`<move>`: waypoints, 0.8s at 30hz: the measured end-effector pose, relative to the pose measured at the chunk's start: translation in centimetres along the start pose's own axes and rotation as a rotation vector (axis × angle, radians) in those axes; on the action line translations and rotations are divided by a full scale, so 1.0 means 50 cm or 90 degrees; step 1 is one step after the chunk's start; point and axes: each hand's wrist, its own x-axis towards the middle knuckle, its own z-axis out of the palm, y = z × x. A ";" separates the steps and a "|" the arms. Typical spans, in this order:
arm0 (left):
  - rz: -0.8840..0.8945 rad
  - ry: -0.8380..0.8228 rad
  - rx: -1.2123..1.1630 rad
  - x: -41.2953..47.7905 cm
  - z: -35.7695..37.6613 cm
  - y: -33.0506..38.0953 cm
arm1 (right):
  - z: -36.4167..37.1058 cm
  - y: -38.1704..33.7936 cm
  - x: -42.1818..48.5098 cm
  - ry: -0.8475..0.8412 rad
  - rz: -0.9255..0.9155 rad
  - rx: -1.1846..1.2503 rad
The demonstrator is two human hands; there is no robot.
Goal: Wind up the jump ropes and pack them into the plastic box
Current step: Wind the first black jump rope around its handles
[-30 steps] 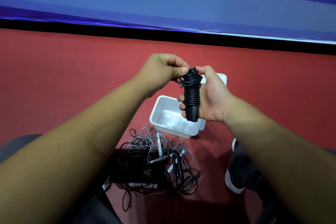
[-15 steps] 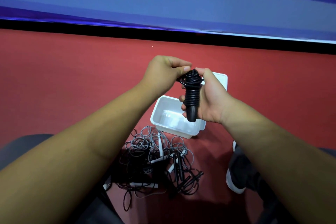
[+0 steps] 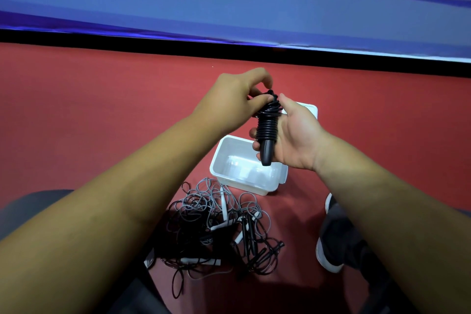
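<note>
- Down on the red floor (image 3: 76, 115) lay a loose tangle of ropes (image 3: 216, 227), grey and black cords knotted over one another with several white and black handles poking out of the heap.
- Just beyond that tangle stood the white plastic box (image 3: 229, 176), open at the top; nothing could be made out inside it, though the far part was hidden behind the right hand.
- A second white piece (image 3: 309, 108) showed past the right hand, mostly covered by it; whether it was a lid could not be told.
- A dark shoe with a white sole (image 3: 331, 245) rested on the floor to the right of the tangle, partly covered by the right forearm.
- A blue banner with pale lettering (image 3: 229, 7) ran along the far edge of the floor, above a black strip.
- The wound black rope (image 3: 267, 127) was held in the air above the box, upright, its cord coiled tightly around the handles with one black handle end pointing down toward the box.
- The right hand (image 3: 293, 140) was wrapped around the coiled bundle from the right, its fingertips showing on the left side of the coils and its thumb up beside the top.
- The left hand (image 3: 229, 102) was at the top of the bundle, thumb and fingers pinching the loose cord where it bunched above the coils.
- Both forearms crossed the lower view and hid much of the floor near the person.
</note>
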 end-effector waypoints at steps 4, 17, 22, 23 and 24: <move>0.008 -0.050 0.028 0.007 -0.006 -0.011 | -0.001 0.011 0.002 -0.010 0.011 -0.020; -0.120 -0.252 -0.052 0.008 -0.059 -0.023 | -0.016 0.048 0.016 -0.039 0.066 -0.146; -0.166 -0.352 -0.108 -0.007 -0.058 -0.036 | -0.016 0.052 0.013 -0.054 0.084 -0.229; -0.171 -0.355 -0.131 -0.011 -0.056 -0.040 | -0.014 0.052 0.013 -0.054 0.083 -0.242; -0.177 -0.347 -0.160 -0.014 -0.053 -0.046 | -0.012 0.051 0.013 -0.054 0.079 -0.250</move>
